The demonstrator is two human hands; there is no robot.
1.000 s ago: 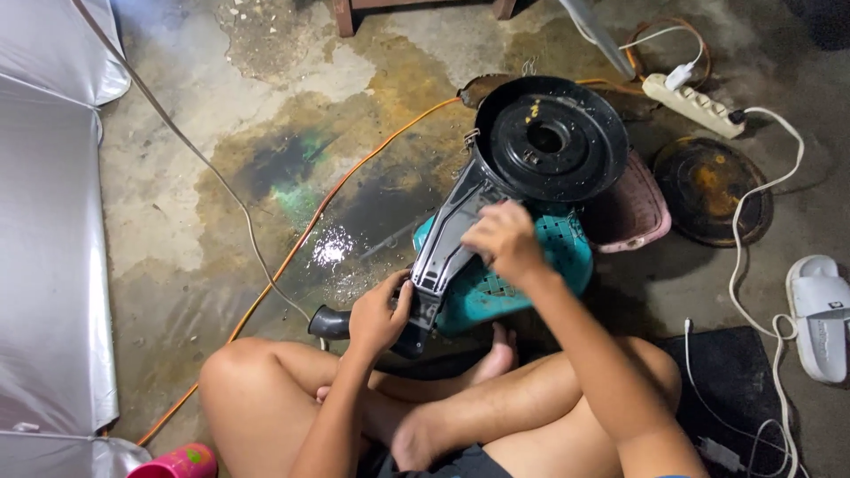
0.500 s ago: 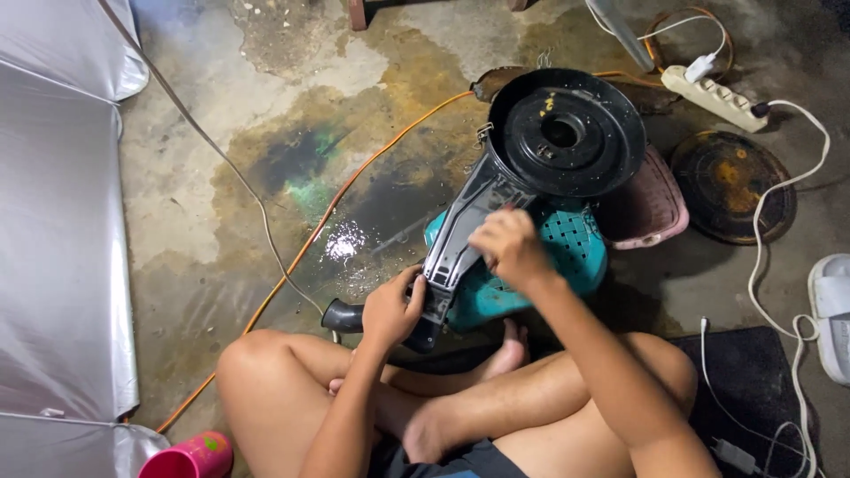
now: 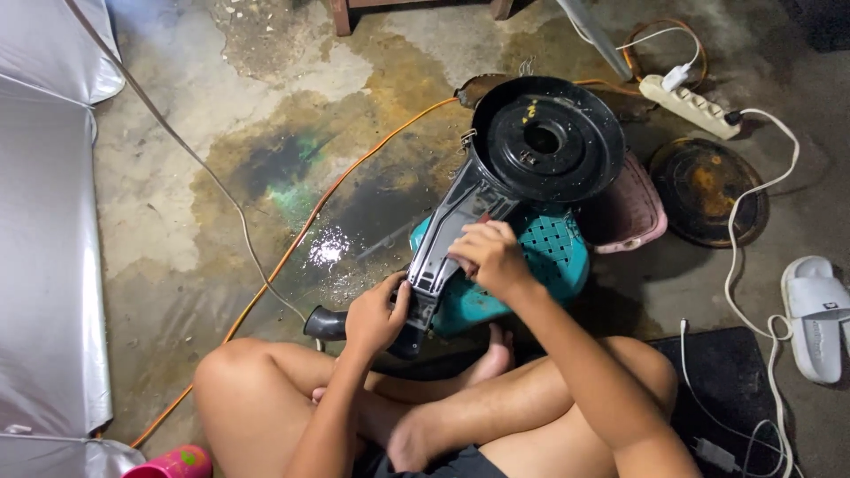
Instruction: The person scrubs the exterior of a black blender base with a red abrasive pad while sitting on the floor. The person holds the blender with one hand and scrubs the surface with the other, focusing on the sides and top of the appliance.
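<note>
Person sits cross-legged on stained concrete floor (image 3: 177, 221), black fan body (image 3: 496, 186) lying across teal plastic stool (image 3: 549, 257) right in front of knees. Round motor end points away, narrow neck points toward lap. Left hand (image 3: 374, 314) curled round lower end of neck, fingers clamped on it. Right hand (image 3: 490, 257) pressed on top of neck, fingers bent; can't tell if anything's pinched under them. Orange cable (image 3: 301, 239) runs across floor, white power strip (image 3: 689, 104) far right, pink basket (image 3: 633, 212) just behind stool, white slipper (image 3: 819, 314) off to side.
</note>
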